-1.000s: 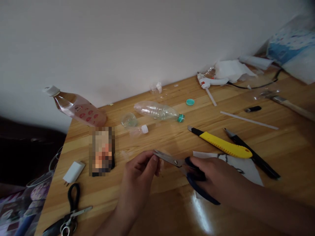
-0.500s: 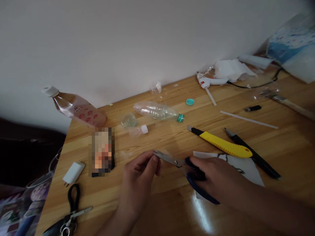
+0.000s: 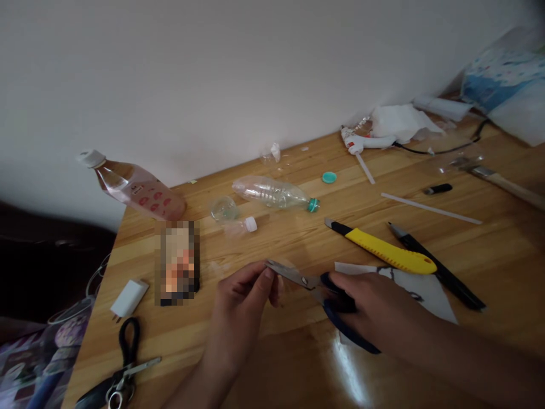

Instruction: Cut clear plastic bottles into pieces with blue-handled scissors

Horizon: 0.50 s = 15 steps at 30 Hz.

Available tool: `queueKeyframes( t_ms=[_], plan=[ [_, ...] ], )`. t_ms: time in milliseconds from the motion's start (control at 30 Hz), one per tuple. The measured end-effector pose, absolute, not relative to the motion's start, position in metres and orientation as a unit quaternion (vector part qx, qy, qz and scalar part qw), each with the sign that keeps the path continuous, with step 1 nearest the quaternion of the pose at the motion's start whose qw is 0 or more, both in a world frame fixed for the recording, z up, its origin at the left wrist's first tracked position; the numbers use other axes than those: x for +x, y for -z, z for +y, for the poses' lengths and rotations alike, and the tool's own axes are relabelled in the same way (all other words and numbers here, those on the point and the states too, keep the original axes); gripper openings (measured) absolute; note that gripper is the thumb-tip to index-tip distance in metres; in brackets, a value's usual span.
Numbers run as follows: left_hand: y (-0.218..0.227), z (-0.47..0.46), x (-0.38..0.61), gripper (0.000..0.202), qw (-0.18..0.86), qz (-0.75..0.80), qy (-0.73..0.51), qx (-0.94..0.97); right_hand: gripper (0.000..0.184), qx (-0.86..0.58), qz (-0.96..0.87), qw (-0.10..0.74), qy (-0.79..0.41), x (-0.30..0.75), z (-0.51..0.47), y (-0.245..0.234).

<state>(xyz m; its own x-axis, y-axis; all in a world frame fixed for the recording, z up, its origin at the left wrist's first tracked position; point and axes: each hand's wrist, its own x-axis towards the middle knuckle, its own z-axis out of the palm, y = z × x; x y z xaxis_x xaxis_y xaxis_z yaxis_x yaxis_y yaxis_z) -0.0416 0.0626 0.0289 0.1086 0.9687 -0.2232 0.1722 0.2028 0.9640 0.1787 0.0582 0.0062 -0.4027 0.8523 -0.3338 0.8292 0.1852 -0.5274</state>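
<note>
My right hand (image 3: pixel 374 304) grips a pair of dark-blue-handled scissors (image 3: pixel 304 280), whose blades point left. The fingertips of my left hand (image 3: pixel 249 295) are pinched together at the blade tips, around what looks like a small piece of clear plastic (image 3: pixel 292 264); its outline is faint and partly hidden. Under my right hand lies a white paper (image 3: pixel 430 301) with black drawn lines. A yellow utility knife (image 3: pixel 392 250) rests across the paper's far edge, beside a black marker (image 3: pixel 443 272).
A clear bottle (image 3: pixel 272 193), a cut bottle piece (image 3: pixel 224 209), a white-capped bottle neck (image 3: pixel 250 225) and a teal cap (image 3: pixel 329 177) lie beyond my hands. Leftward are a pink drink bottle (image 3: pixel 149 196), phone (image 3: pixel 181 261), charger (image 3: pixel 130 298) and keys (image 3: pixel 121 380). A glue gun (image 3: pixel 368 141) lies behind.
The view has shifted very slightly, so the things at the left appear a little further right. Both hands and the scissors hold almost the same pose.
</note>
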Motion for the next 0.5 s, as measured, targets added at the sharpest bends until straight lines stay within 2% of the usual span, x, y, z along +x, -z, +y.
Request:
queueKeyframes(
  t_ms=[500],
  plan=[
    [-0.0213,0.0621,-0.0441,0.034,0.552,0.539,-0.377,0.512,0.007,-0.549,-0.773,0.02,-0.318,0.1801,0.0579,-0.0025]
  ],
)
